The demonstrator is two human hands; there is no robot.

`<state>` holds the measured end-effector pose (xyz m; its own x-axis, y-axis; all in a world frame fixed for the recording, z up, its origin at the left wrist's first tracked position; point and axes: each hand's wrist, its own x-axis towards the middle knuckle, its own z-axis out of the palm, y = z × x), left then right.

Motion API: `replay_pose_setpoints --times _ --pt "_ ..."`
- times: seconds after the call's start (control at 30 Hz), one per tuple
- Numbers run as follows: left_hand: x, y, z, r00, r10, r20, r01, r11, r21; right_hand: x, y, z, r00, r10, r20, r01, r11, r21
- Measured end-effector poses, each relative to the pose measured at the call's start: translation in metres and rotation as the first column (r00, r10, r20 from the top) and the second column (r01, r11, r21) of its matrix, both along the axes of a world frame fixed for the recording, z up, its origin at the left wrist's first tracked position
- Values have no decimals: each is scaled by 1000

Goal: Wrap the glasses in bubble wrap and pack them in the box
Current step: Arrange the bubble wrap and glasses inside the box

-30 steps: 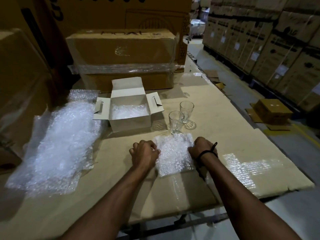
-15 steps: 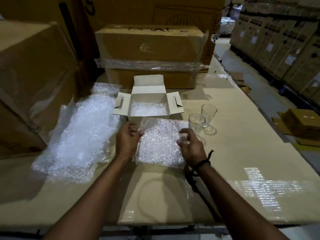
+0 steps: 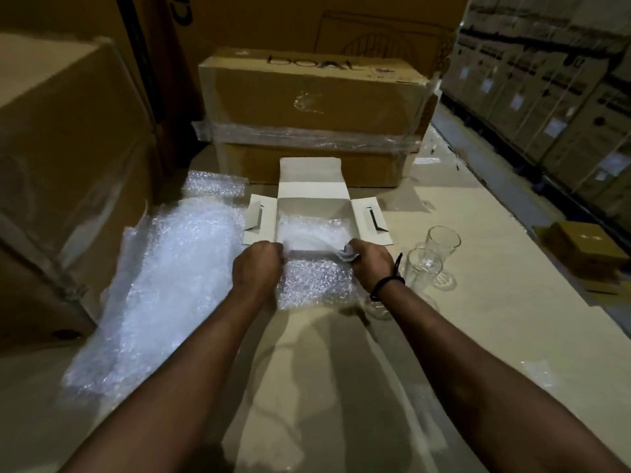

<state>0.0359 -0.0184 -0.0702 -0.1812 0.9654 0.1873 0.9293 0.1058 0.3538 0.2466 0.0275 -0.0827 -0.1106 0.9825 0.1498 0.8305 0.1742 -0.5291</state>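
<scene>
A bubble wrap sheet [image 3: 314, 285] hangs between my hands just in front of the open white box [image 3: 314, 189]. My left hand [image 3: 257, 268] grips its left top corner and my right hand [image 3: 372, 264] grips the right top corner, fingers curled. The box holds a bubble wrap lining [image 3: 312, 228] and its side flaps are spread out. Two clear glasses stand upright to the right of my right wrist: the near glass [image 3: 421, 273] and the far glass [image 3: 443, 242]. A third glass base [image 3: 377, 308] shows dimly beside my right forearm.
A large pile of bubble wrap [image 3: 164, 285] lies on the cardboard-covered table [image 3: 495, 336] at the left. Big cartons [image 3: 310, 104] stand behind the box and at the far left [image 3: 68, 165]. A small brown box [image 3: 587, 247] sits low at the right, beyond the table edge.
Both hands lifted the bubble wrap sheet off the table and carried it forward to the front of the box. My view shifted left and closer.
</scene>
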Motion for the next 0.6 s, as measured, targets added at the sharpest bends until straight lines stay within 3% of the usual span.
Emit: replay_pose_setpoints --times 0.2,0.27,0.43,0.6 --pt "-5 -17 -9 995 -86 59 74 981 180 8 -20 -3 996 91 13 -91 973 213" --pt "-5 -33 -10 991 -105 86 83 970 227 13 -40 -4 988 132 84 -150 949 276" --pt "-1 -67 -23 985 -99 144 67 975 214 25 -84 -11 973 201 110 -229 863 450" --pt "4 -99 -37 974 -173 144 133 959 252 36 -114 -27 972 215 93 -234 891 389"
